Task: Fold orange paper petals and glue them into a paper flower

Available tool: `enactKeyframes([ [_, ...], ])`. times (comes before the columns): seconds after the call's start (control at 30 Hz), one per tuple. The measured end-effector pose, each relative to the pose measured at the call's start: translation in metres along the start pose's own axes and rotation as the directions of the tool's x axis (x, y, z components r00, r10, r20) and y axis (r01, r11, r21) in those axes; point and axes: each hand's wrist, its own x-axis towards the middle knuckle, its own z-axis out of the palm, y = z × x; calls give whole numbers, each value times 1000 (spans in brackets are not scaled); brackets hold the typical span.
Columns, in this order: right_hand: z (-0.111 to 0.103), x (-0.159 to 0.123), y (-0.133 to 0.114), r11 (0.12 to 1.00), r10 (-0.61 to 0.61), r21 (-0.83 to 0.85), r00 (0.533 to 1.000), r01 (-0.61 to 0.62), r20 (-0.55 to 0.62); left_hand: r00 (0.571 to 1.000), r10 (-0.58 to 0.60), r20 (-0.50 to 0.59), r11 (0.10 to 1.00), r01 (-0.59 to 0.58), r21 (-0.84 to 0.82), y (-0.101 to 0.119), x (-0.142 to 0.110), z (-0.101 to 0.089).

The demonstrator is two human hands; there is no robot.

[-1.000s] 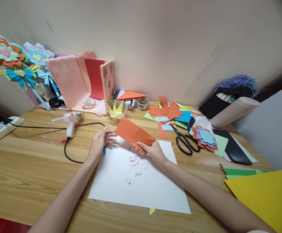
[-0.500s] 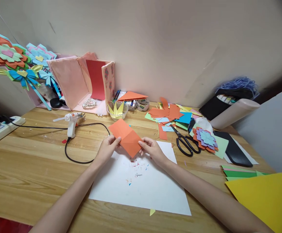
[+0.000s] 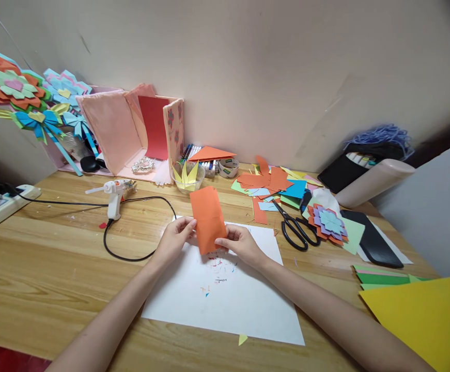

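An orange sheet of paper, folded into a rectangle with a crease across it, is held up between both hands. My left hand pinches its left edge, thumb in front and fingers behind. With thumb and fingers, my right hand grips the lower right edge. Below the hands lies a white sheet of paper with colored marks and tiny scraps on it. The fingers behind the orange paper are partly hidden.
A hot glue gun with a black cord stands at left. Black scissors, paper scraps and a layered paper flower lie at right. A bowl holds a yellow paper piece. Yellow paper sits front right.
The orange paper has turned from a slanted position to nearly upright and looks narrower. My right hand has shifted its hold slightly lower on the edge.
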Motion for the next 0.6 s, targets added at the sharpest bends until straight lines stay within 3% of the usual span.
enactKeyframes([
  [0.1, 1, -2, 1, 996, -38, -87, 996, 31, -76, 995, -12, 98, 999, 17, -49, 2, -3, 4],
  [0.2, 3, -8, 3, 956, -122, -282, 985, 84, -122, 973, 43, 225, 991, -13, -131, 5, -11, 12],
  [0.33, 6, -14, 5, 849, -250, -474, 968, 234, 29, 953, 84, 290, 984, -34, -175, 9, -19, 20],
  [0.43, 6, -15, 8, 815, -324, -450, 931, 365, 168, 948, 94, 304, 986, -46, -161, 12, -20, 21],
  [0.6, 7, -14, 9, 759, -379, -478, 897, 441, 227, 923, 106, 370, 992, -72, -105, 14, -23, 23],
])
